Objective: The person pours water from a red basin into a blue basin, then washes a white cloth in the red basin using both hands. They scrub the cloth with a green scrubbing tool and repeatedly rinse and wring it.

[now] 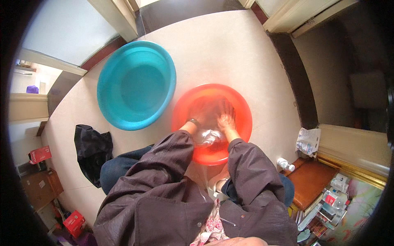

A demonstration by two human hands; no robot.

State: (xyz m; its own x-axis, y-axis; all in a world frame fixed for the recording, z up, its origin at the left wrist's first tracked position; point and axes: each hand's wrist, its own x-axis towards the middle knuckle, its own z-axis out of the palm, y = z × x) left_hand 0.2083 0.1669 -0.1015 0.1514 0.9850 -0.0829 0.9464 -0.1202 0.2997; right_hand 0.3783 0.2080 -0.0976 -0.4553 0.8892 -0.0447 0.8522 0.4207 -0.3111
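Both of my hands reach down into an orange-red plastic basin (243, 123) on the floor in front of me. My left hand (198, 116), with a dark band at the wrist, is blurred at the basin's left side. My right hand (227, 120) lies palm down, its fingers pointing away from me. Between and beyond the hands is a dark mass (211, 107), perhaps wet cloth; blur hides its shape. Closer to me, a bright, shiny patch (209, 136) looks like water or suds. Whether either hand grips anything cannot be told.
A larger teal basin (107, 89) stands at the far left. Black cloth (92, 150) lies on the tiled floor beside my left knee. To the right are a small white bottle (284, 164), a white bag with writing (307, 141) and a brown-topped cabinet (311, 181) beside clutter.
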